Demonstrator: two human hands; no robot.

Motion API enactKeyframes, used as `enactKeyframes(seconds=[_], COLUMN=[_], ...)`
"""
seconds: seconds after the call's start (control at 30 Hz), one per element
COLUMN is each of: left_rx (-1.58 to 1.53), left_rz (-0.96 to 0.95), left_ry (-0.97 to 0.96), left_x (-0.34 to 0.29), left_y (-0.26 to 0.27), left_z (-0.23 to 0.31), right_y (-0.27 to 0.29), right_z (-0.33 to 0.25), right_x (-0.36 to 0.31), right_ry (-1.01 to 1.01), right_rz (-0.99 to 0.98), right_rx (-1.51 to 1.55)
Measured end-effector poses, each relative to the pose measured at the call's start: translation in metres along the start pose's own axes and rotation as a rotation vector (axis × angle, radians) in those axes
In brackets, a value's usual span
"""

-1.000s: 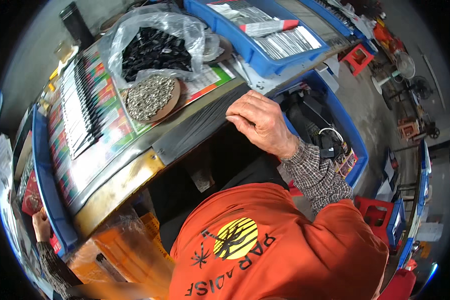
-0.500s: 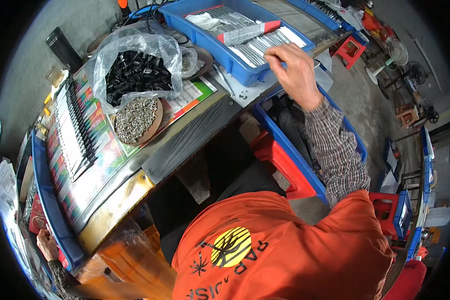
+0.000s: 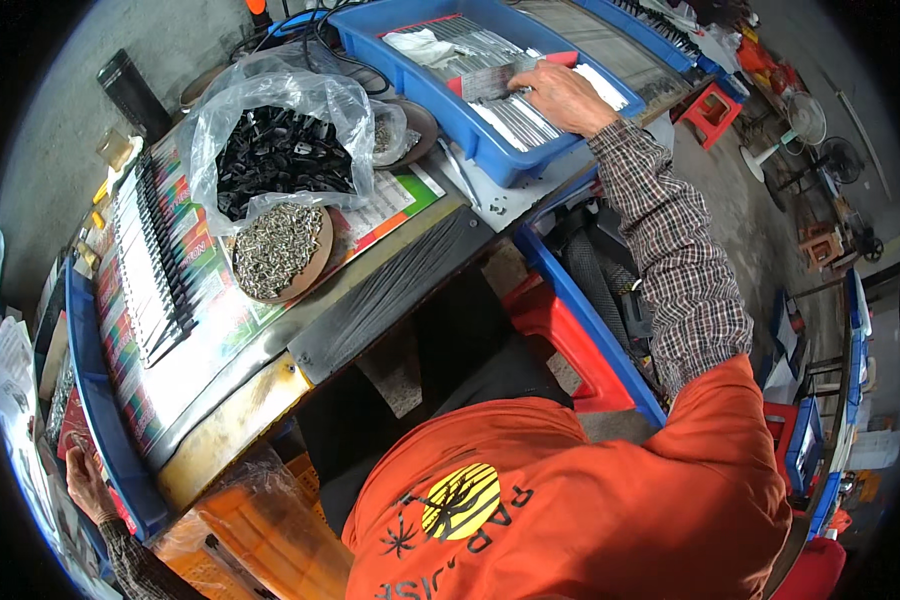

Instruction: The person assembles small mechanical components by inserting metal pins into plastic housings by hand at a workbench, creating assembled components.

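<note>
My right hand (image 3: 567,98) reaches into a blue plastic tray (image 3: 510,165) at the back of the bench. Its bent fingers close on the flat silvery metal strips (image 3: 523,125) lying in rows there; how many they grip is hidden. A red-edged divider (image 3: 562,59) and a white cloth (image 3: 420,47) are beside them. Far to the left, my left hand (image 3: 88,484) is low by a long blue bin (image 3: 105,410), near a red box (image 3: 75,425). Its fingers are small and partly hidden, so what they hold does not show.
On the bench are a clear bag of black plastic parts (image 3: 285,155), a dish of small metal screws (image 3: 278,250), and a row of black-ended strips (image 3: 150,260). A blue crate (image 3: 560,275) with dark mesh items and a red stool (image 3: 560,335) are below the bench's right side.
My right hand has moved left and down from above the blue tray onto the metal strips. My left hand has shifted slightly along the blue bin. The view has tilted a little.
</note>
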State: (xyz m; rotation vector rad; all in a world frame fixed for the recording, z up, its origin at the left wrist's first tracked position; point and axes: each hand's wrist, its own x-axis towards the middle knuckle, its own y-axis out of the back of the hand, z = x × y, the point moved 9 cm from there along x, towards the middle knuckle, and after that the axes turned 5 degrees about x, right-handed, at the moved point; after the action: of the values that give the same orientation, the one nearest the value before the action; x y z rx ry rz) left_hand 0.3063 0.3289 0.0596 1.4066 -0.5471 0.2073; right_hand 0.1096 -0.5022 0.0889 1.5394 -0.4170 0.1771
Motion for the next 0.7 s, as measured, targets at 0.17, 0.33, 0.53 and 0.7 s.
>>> enactKeyframes(seconds=[0.17,0.33,0.53,0.7], left_rx=[-0.021,0.067,-0.557,-0.731], left_rz=[0.078,0.167,0.129,0.019], left_ry=[0.056,0.0,0.027,0.014], left_x=[-0.006,-0.021,-0.036,-0.047], left_y=[0.025,0.061,0.045,0.033], left_z=[0.031,0.112,0.172,0.219], right_y=[-0.013,-0.02,-0.004,-0.003], right_z=[0.006,0.005,0.0,0.019], right_x=[0.006,0.014,0.009,0.002], right_ry=[-0.089,-0.004,-0.044,-0.169], right_rz=[-0.137,-0.087,-0.048,-0.038], right_rx=[0.015,0.096,0.166,0.089])
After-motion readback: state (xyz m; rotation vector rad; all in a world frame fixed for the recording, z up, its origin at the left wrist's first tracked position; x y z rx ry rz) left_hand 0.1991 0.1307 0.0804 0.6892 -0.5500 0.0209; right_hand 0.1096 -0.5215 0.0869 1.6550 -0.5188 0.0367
